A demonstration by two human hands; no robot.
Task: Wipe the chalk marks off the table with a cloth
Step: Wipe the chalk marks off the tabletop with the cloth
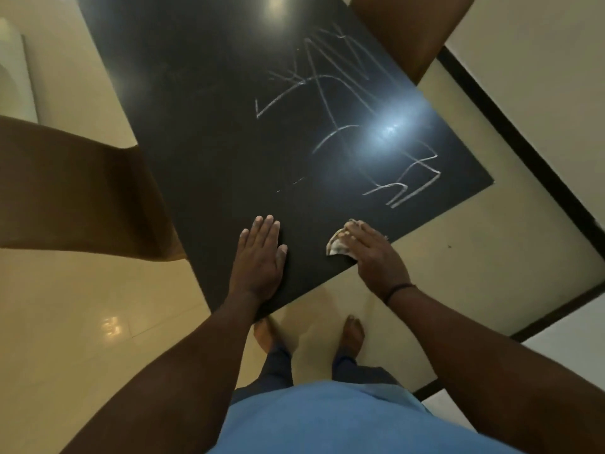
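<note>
- Head view, looking down on black table (pixel 203 126); all positions ref. to it.
- Chalk marks (pixel 347 103): white scribbles over far-right part of the top, running from mid-surface twd right corner. Bright light glare sits among them.
- Faint short chalk trace (pixel 289 185) nearer the front edge, apart from main scribbles.
- Left hand (pixel 260 260): flat on tabletop at near edge, palm down, fingers straight and together, holding nothing.
- Right hand (pixel 373 253): at near-right edge, fingers spread, pressing down on cloth (pixel 335 245); cloth is pale, crumpled, partly hidden under fingers, lying on the top short of the marks.
- Dark band (pixel 397 290) on right wrist.
- Brown chair backs: one left of table (pixel 75 191), one at far right (pixel 409 31).
- Bare feet (pixel 353 332) on cream tile floor (pixel 65 322) below near edge.
</note>
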